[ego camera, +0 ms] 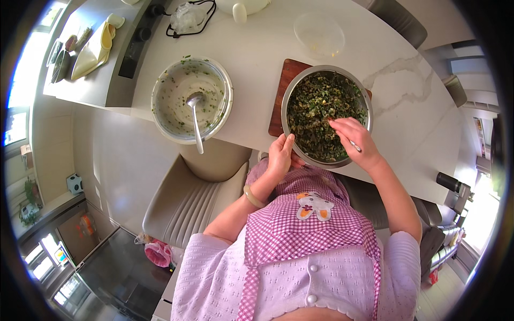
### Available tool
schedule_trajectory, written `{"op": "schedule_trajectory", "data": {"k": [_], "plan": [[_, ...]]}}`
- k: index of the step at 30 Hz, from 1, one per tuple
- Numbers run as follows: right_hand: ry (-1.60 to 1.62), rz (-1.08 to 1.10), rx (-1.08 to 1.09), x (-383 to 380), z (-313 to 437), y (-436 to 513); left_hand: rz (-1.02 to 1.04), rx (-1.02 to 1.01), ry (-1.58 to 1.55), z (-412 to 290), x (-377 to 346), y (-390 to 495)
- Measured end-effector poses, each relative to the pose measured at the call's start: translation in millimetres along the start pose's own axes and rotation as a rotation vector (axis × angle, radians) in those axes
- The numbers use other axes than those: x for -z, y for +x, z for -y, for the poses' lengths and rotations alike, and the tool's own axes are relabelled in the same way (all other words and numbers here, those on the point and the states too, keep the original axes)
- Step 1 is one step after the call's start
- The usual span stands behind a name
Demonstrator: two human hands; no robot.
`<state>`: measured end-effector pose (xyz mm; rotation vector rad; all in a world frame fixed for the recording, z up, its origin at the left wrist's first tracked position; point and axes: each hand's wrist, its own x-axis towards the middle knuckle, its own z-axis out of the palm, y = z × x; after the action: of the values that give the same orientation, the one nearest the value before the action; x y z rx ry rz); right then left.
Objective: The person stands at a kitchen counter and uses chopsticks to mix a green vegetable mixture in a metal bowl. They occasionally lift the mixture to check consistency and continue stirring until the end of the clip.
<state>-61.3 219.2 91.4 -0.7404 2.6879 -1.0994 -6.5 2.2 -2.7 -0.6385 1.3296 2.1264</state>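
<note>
A steel mixing bowl (366, 105) full of chopped greens filling (321, 102) stands on a reddish wooden cutting board (277, 116) at the table's near edge. My left hand (282, 154) grips the bowl's near left rim, its thumb on the rim and its fingers around the outside. In my right hand (355, 138) is a metal utensil, its handle end (355, 146) sticking out below the fist; its other end is hidden by the hand and the filling. To the left stands a pale bowl (157, 105) smeared with green bits, a metal spoon (195, 120) leaning over its near rim.
A clear plastic lid or dish (319, 35) lies beyond the steel bowl. Clear plastic with a black cord (188, 18) and part of a white vessel (245, 6) are at the far edge. A chair (192, 200) stands at the left, tucked near the marbled table (253, 80).
</note>
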Motion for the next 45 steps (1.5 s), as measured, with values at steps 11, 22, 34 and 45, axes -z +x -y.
{"op": "schedule_trajectory", "data": {"k": [11,22,34,45], "plan": [[0.277,-0.019,-0.322,4,3,-46,-0.024,-0.047,-0.073,2,-7,-1],[-0.157,-0.165,-0.007,-15,-22,-11,-0.037,-0.039,-0.026,-1,-5,-3],[-0.182,0.045,0.213,-27,-6,1,-0.012,-0.016,-0.034,0,-4,0],[0.276,-0.046,-0.191,-10,11,-24,-0.016,0.006,-0.021,-2,-7,-2]]}}
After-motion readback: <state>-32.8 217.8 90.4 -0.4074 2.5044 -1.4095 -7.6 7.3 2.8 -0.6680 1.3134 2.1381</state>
